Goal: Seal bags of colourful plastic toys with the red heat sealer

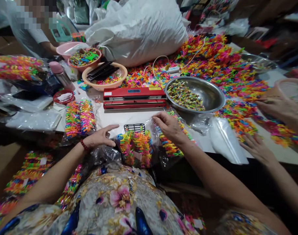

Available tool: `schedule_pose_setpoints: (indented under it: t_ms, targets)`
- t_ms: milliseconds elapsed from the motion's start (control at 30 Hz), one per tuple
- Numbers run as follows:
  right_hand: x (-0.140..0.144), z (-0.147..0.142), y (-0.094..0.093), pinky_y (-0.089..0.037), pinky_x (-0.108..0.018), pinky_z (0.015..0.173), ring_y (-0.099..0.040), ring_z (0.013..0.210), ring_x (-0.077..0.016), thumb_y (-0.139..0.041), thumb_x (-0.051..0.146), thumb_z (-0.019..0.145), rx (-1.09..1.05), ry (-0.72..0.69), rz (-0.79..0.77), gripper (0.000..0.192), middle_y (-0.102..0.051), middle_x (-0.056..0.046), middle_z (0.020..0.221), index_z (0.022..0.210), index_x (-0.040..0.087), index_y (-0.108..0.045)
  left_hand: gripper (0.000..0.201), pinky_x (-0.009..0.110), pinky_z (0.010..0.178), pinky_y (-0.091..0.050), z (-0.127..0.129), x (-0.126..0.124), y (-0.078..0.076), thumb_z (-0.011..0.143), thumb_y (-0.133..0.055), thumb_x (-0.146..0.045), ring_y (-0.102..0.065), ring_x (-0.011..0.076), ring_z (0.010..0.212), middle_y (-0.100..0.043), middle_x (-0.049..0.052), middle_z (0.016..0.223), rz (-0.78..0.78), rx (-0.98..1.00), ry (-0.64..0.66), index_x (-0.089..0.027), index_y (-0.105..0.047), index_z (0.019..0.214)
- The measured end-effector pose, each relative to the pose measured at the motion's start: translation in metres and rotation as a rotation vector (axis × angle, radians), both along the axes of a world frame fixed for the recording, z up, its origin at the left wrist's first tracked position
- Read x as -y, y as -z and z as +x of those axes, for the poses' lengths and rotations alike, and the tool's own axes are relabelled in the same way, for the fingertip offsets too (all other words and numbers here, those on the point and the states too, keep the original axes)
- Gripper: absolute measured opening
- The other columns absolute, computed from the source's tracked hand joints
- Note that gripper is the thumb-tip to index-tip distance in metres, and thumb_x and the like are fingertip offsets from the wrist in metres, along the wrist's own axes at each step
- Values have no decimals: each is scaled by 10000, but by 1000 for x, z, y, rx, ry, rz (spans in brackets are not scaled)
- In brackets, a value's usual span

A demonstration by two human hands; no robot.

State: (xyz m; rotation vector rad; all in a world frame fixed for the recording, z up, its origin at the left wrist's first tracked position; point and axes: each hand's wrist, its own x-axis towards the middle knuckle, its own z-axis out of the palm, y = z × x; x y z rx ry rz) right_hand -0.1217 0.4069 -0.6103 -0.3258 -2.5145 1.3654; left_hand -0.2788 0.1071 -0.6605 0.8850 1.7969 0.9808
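Observation:
A clear plastic bag with two rows of colourful small plastic pieces (134, 147) lies at the table's front edge, against my floral clothing. A black plastic grid (134, 127) shows at its far end. My left hand (101, 136), with a red bead bracelet at the wrist, is beside the bag's left side, thumb and fingers apart and holding nothing. On the other side, my right hand (167, 125) has its fingertips pinched on what looks like the bag's clear edge. Just beyond both hands sits a red heat sealer (134, 98).
A steel bowl (195, 94) of small pieces stands right of the sealer, before a large colourful pile (212, 65). Filled bags (80, 119) lie left. A white sack (144, 32) stands behind. At right are another person's hands (258, 148) near clear bags (227, 140).

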Motion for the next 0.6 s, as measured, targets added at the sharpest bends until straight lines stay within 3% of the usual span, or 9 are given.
schedule_pose_setpoints:
  t_ms: [100, 200, 333, 433, 500, 600]
  targets:
    - [-10, -5, 8, -416, -292, 680, -550, 717, -157, -592, 390, 898, -9, -6, -135, 244, -592, -4, 784, 1016, 180, -629, 990, 449, 1142, -369, 2, -15, 20, 733, -686, -731, -339, 344, 1461, -353, 154, 1601, 133, 61, -106, -195, -418, 1521]
    - [-16, -10, 13, -410, -283, 663, -528, 680, -145, -619, 395, 871, -21, -18, -224, 365, -553, 24, 727, 1168, 183, -601, 1041, 469, 1187, -310, 2, -37, 33, 720, -570, -852, -356, 362, 1453, -414, 167, 1562, 272, 80, -122, -161, -473, 1492]
    - [-20, -14, 18, -398, -277, 645, -501, 660, -136, -650, 392, 844, -42, 16, -298, 455, -528, 39, 698, 1242, 184, -574, 750, 447, 1215, -285, 11, -65, 35, 826, -552, -757, -456, 307, 1401, -554, 114, 1461, 363, 35, -137, -206, -660, 1323]
    - [-27, -17, 25, -349, -255, 589, -440, 606, -116, -693, 408, 802, -53, 74, -383, 523, -477, 64, 651, 1257, 178, -577, 625, 421, 1152, -386, 24, -77, 32, 879, -514, -714, -582, 285, 1266, -683, 108, 1287, 451, 44, -344, -191, -772, 1103]
    - [-32, -19, 31, -331, -242, 570, -417, 584, -106, -743, 434, 750, -50, 139, -465, 567, -464, 76, 625, 1230, 173, -591, 629, 383, 980, -512, 31, -83, 31, 883, -517, -706, -682, 262, 1038, -755, 109, 1010, 457, 122, -528, -162, -786, 1048]
    - [-34, -21, 39, -340, -229, 548, -432, 571, -98, -837, 509, 627, 17, 254, -650, 603, -501, 67, 631, 1080, 171, -627, 649, 309, 709, -538, 31, -94, 33, 866, -537, -710, -669, 202, 709, -688, 68, 682, 438, 267, -735, -125, -790, 991]
